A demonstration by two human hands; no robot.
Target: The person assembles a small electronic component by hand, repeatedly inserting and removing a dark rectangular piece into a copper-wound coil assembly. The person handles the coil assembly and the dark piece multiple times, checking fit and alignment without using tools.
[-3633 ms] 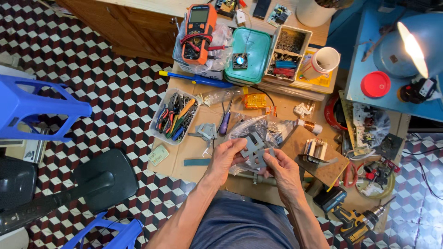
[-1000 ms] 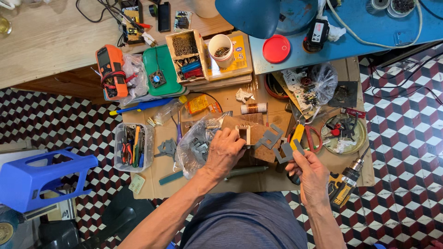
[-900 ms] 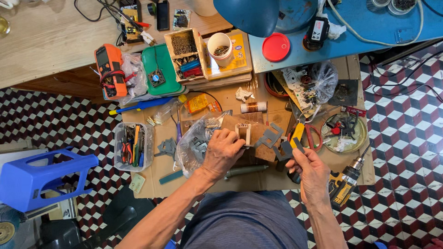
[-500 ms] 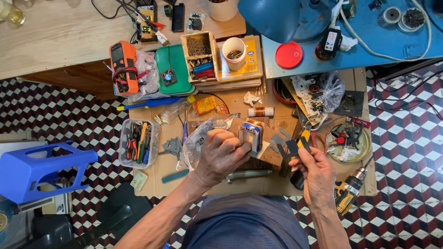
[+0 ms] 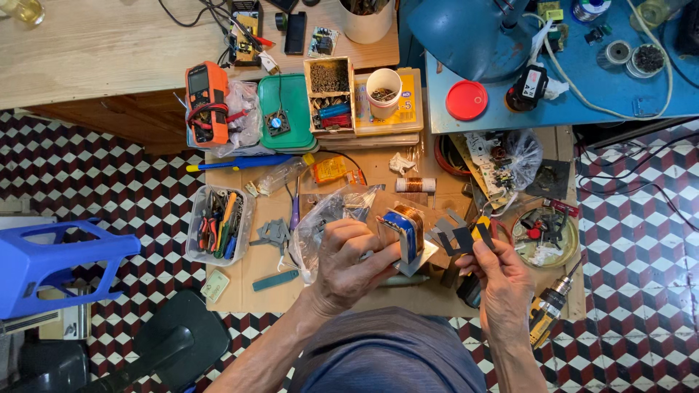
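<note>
Since the frame half a second back, the view has drifted a little and the left hand (image 5: 349, 262) has turned the transformer coil (image 5: 403, 231) more upright; the right hand (image 5: 499, 273) sits a bit lower beside it.

Left hand: fingers curled, clamped on the coil from its left side, over the near middle of the cardboard-covered worktop (image 5: 240, 280). Blue tape on the coil's face, copper winding at its far edge. The hand's grip points are hidden behind the knuckles; what the coil rests on underneath is hard to make out.

Right hand: thumb and fingertips pinched together on a dark flat metal lamination (image 5: 460, 239), just right of the coil, apart from it. A yellow-handled tool (image 5: 481, 228) shows just past the fingertips; cannot tell whether the hand holds it too.

A crumpled clear plastic bag (image 5: 331, 215) lies behind the left hand, partly covered by it. More grey laminations (image 5: 273, 233) lie loose toward the left.

Left edge of worktop: clear tray of pliers (image 5: 218, 224). Far edge: orange multimeter (image 5: 206, 102), green tray (image 5: 285, 113), cardboard parts box (image 5: 329, 94), white cup (image 5: 384, 91). Near right corner: drill (image 5: 547, 314), partly cut by the forearm. A blue lamp shade (image 5: 473, 36) blocks part of the blue bench beyond.
</note>
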